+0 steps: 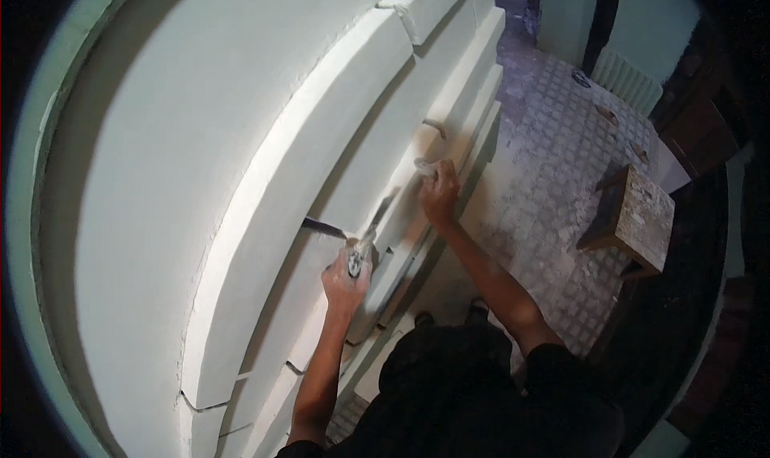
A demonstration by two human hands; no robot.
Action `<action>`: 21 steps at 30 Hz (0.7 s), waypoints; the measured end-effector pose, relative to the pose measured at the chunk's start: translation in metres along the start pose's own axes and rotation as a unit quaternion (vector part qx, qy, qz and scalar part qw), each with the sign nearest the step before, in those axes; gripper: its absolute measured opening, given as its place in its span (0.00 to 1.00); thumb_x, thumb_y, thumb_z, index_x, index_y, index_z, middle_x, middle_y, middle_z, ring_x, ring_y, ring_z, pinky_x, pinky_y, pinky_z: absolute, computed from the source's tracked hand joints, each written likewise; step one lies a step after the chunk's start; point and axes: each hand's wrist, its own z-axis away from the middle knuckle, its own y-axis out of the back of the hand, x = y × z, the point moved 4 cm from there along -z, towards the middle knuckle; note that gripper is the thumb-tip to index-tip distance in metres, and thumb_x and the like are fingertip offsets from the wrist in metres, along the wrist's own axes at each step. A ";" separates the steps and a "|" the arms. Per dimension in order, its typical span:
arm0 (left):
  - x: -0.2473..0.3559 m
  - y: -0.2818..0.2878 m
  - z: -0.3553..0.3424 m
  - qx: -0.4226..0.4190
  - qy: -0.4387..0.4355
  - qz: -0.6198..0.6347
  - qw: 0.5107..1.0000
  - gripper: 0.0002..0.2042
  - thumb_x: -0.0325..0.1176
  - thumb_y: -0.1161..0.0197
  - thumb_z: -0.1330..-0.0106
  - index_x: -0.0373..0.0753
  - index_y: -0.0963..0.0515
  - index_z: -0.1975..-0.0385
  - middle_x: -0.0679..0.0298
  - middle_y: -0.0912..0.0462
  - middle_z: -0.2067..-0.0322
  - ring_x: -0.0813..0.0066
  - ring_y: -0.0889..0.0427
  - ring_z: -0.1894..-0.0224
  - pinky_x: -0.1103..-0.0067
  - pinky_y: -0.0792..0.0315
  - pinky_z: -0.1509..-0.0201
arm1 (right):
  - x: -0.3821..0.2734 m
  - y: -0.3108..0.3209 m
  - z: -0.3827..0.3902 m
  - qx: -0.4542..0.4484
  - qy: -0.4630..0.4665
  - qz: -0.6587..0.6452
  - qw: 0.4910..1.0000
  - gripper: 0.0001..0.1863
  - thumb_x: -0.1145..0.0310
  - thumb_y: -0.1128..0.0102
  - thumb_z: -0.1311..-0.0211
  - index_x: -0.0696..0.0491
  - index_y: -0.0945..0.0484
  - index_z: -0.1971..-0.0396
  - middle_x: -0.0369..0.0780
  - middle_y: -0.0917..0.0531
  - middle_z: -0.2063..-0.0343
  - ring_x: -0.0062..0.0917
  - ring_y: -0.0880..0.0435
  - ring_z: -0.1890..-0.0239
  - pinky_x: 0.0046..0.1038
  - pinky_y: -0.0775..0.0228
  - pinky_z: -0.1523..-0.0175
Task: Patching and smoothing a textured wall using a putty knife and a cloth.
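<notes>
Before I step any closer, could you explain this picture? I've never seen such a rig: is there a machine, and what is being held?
There is no robot here, just a person working bare-handed. The picture comes from a wide fisheye camera on the person's head, looking down, so straight edges bend. Along the left runs a pale wall with raised white strips and dark gaps at some joints. The left hand grips a tool with a shiny rounded part; its exact kind is unclear. The right hand seems to pinch a small pale thing, too blurred to name. At right, a wooden stool stands on a patterned floor.
</notes>
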 end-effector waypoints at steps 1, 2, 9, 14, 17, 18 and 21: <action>0.000 -0.001 0.002 0.017 -0.028 0.018 0.999 0.09 0.34 0.34 0.40 0.36 0.25 0.69 0.55 0.22 0.80 0.60 0.21 0.80 0.71 0.28 0.75 | 0.007 0.001 -0.020 -0.008 -0.028 0.005 1.000 0.07 0.74 0.46 0.43 0.61 0.32 0.75 0.52 0.29 0.75 0.50 0.28 0.68 0.42 0.35 0.61; -0.001 0.004 0.008 0.012 -0.025 0.015 1.000 0.09 0.34 0.34 0.40 0.36 0.25 0.69 0.55 0.22 0.80 0.60 0.21 0.80 0.71 0.28 0.75 | 0.009 0.005 -0.027 -0.020 -0.061 0.013 0.998 0.06 0.75 0.46 0.44 0.61 0.33 0.75 0.51 0.30 0.75 0.50 0.28 0.69 0.43 0.36 0.62; 0.000 0.001 0.001 -0.012 -0.006 0.003 1.000 0.10 0.33 0.35 0.42 0.38 0.25 0.64 0.53 0.20 0.77 0.54 0.19 0.77 0.68 0.26 0.73 | 0.001 0.006 0.004 0.002 -0.042 -0.018 0.999 0.09 0.74 0.46 0.43 0.61 0.34 0.77 0.50 0.31 0.77 0.50 0.30 0.72 0.44 0.40 0.65; 0.007 0.000 0.000 -0.018 -0.007 0.016 1.000 0.10 0.34 0.35 0.41 0.38 0.25 0.65 0.53 0.20 0.78 0.54 0.19 0.77 0.67 0.26 0.74 | 0.019 0.014 -0.040 -0.026 -0.077 0.033 0.996 0.08 0.72 0.46 0.42 0.61 0.32 0.74 0.52 0.29 0.74 0.52 0.28 0.68 0.45 0.37 0.62; -0.004 0.002 0.005 -0.006 -0.003 -0.007 1.000 0.10 0.33 0.34 0.40 0.35 0.25 0.66 0.53 0.21 0.79 0.57 0.20 0.79 0.70 0.27 0.75 | -0.007 0.014 -0.005 -0.007 -0.026 0.025 0.999 0.08 0.72 0.45 0.43 0.61 0.32 0.74 0.54 0.27 0.72 0.53 0.27 0.65 0.45 0.37 0.62; -0.004 0.002 0.004 -0.005 -0.003 -0.006 1.000 0.10 0.33 0.34 0.40 0.35 0.25 0.66 0.53 0.21 0.79 0.57 0.20 0.79 0.70 0.27 0.75 | -0.013 0.016 0.005 -0.049 -0.014 0.016 0.999 0.07 0.71 0.47 0.41 0.60 0.30 0.73 0.53 0.27 0.72 0.52 0.27 0.66 0.46 0.37 0.61; 0.004 0.003 0.003 -0.012 -0.024 0.001 1.000 0.09 0.34 0.35 0.41 0.38 0.26 0.66 0.52 0.20 0.78 0.53 0.20 0.77 0.67 0.26 0.74 | 0.013 0.011 -0.039 -0.061 -0.062 0.022 0.996 0.08 0.71 0.46 0.41 0.61 0.29 0.72 0.54 0.27 0.72 0.53 0.27 0.65 0.48 0.37 0.59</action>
